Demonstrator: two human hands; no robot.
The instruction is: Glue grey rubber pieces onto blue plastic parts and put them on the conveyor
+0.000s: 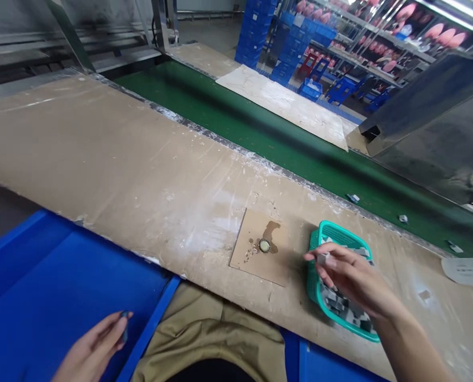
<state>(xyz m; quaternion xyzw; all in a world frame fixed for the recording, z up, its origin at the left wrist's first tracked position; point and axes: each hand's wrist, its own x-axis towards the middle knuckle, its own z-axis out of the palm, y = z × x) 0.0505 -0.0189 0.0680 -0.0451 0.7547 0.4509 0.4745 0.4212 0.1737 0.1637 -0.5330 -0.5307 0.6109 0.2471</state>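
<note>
Here | right grip [351, 273]: grey piece [323, 258] | left grip [95, 347]: bluish piece [125, 326]

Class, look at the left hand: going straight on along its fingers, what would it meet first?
Probably the blue bin's rim, just ahead of the left hand, though its height is unclear, so it might pass above.

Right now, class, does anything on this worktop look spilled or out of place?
Yes: brown blotches mark the cardboard square beside a small round dish, with shiny specks nearby. They look spilled, being irregular and darker than the bare cardboard.
</note>
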